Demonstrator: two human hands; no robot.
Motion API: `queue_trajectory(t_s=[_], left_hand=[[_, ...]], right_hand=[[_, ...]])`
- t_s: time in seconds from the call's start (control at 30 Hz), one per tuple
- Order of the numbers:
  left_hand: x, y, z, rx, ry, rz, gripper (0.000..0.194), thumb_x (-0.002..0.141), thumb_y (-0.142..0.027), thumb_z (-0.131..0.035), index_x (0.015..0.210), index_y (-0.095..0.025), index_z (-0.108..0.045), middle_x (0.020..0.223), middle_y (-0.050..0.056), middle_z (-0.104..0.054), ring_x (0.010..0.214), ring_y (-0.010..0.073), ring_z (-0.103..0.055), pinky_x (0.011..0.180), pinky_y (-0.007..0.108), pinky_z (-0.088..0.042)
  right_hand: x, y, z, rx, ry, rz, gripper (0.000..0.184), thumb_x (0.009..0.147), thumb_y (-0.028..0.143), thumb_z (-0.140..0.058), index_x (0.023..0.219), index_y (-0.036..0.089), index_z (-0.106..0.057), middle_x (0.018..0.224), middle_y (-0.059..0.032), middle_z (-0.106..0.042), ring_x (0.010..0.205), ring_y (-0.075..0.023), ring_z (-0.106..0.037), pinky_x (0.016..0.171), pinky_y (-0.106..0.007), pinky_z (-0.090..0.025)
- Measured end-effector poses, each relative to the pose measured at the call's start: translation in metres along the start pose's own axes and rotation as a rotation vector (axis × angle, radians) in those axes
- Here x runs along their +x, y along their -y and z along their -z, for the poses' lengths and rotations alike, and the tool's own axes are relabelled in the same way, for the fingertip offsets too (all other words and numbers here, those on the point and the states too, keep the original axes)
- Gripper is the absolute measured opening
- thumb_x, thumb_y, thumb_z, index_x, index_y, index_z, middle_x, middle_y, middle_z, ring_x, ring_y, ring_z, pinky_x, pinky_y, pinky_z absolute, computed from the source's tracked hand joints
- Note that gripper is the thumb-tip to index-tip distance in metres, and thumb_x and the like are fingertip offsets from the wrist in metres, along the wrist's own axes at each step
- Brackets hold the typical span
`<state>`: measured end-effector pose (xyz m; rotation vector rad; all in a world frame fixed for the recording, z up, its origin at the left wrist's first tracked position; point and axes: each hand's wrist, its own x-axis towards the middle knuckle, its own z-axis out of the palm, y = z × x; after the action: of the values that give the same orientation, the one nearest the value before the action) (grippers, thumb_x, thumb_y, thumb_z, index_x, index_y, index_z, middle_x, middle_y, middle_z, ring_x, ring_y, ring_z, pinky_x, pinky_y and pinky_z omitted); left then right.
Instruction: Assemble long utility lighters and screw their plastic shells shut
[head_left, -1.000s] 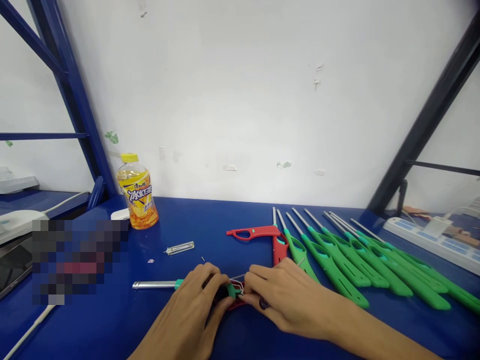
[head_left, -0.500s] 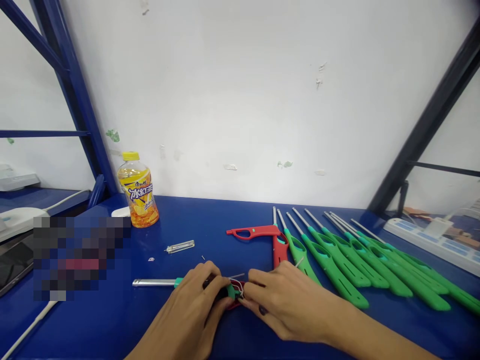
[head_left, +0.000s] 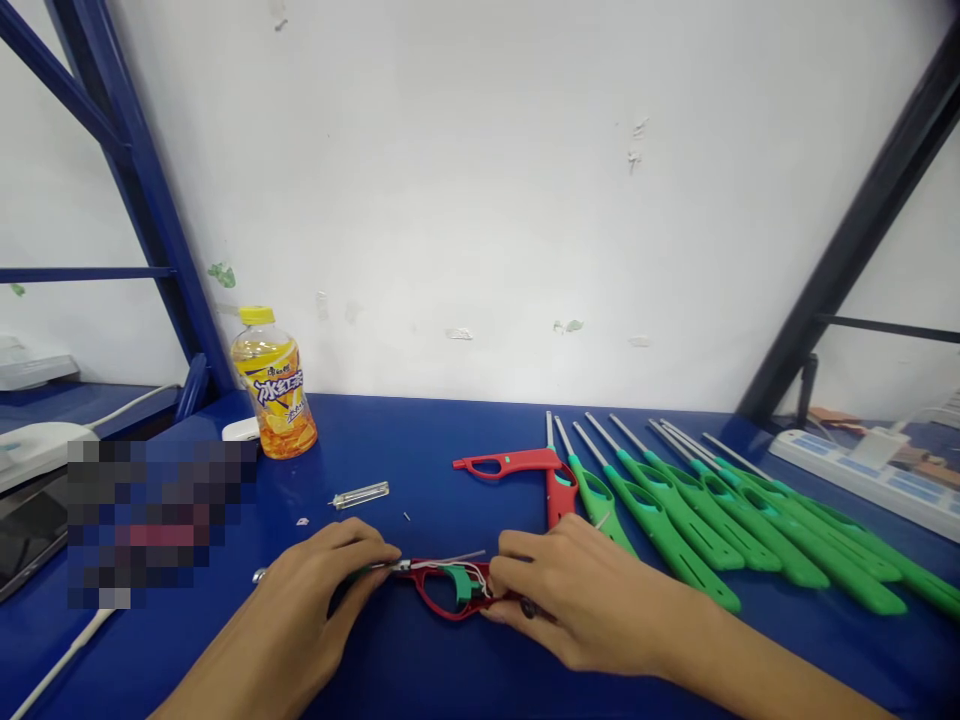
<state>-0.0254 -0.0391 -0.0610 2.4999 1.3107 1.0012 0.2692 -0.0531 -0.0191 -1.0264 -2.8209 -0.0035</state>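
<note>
An opened red gas lighter (head_left: 442, 608) lies between my hands, its green trigger (head_left: 459, 585) and loose white wires exposed. My left hand (head_left: 330, 590) is closed in a pinch on the lighter's neck, where the metal tube begins. The tube's tip (head_left: 259, 576) peeks out left of that hand. At the handle end, my right hand (head_left: 562, 595) has its fingers closed on the lighter, hiding most of the handle. A dark round end (head_left: 529, 608) shows under those fingers, and a thin metal tip (head_left: 602, 521) behind the hand; whether they are one tool I cannot tell.
Several green lighters (head_left: 660, 540) lie in a row at right, beside a red lighter (head_left: 561, 495) and a red shell half (head_left: 517, 462). A clear fuel tank (head_left: 361, 495) lies left of centre. Behind stand a drink bottle (head_left: 276, 385) and a power strip (head_left: 862, 470).
My left hand has moved left from the trigger area to the lighter's neck, uncovering the green trigger and red guard. My right hand stays at the handle end.
</note>
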Motion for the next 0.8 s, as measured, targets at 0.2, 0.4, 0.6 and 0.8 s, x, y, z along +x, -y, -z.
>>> queue_trajectory(t_s=[0.2,0.4,0.6,0.8], left_hand=[[0.011,-0.013,0.007,-0.041,0.041,-0.065,0.030,0.098,-0.024,-0.054,0.094,-0.031,-0.083,0.088,-0.001,-0.079,0.075,0.0160,-0.076,0.069,0.021,-0.059],[0.007,-0.007,0.002,-0.019,0.057,-0.069,0.034,0.100,-0.022,-0.050,0.094,-0.032,-0.082,0.088,-0.001,-0.077,0.074,0.0149,-0.074,0.069,0.020,-0.056],[0.004,0.000,-0.008,0.086,-0.002,-0.091,0.042,0.104,-0.026,-0.042,0.086,-0.030,-0.079,0.080,0.000,-0.072,0.066,0.0156,-0.068,0.060,0.023,-0.051],[0.006,-0.014,0.003,0.120,0.005,-0.145,0.035,0.101,-0.021,-0.048,0.088,-0.031,-0.079,0.086,0.001,-0.073,0.075,0.0173,-0.070,0.065,0.023,-0.053]], right_hand=[[0.000,0.000,0.001,0.008,-0.003,0.005,0.019,0.105,0.038,-0.056,0.097,0.023,-0.064,0.090,0.0026,-0.065,0.062,-0.0127,-0.052,0.054,-0.034,-0.020],[0.000,-0.001,0.001,0.032,0.001,-0.010,0.021,0.106,0.040,-0.055,0.098,0.023,-0.064,0.089,0.0028,-0.065,0.062,-0.0128,-0.052,0.054,-0.033,-0.022],[0.001,-0.001,0.002,0.071,0.025,-0.020,0.021,0.107,0.038,-0.053,0.097,0.023,-0.064,0.090,0.0030,-0.065,0.064,-0.0127,-0.051,0.055,-0.033,-0.022],[0.001,-0.001,0.002,0.084,0.021,-0.025,0.022,0.107,0.039,-0.055,0.095,0.023,-0.065,0.090,0.0029,-0.065,0.063,-0.0123,-0.052,0.054,-0.033,-0.022]])
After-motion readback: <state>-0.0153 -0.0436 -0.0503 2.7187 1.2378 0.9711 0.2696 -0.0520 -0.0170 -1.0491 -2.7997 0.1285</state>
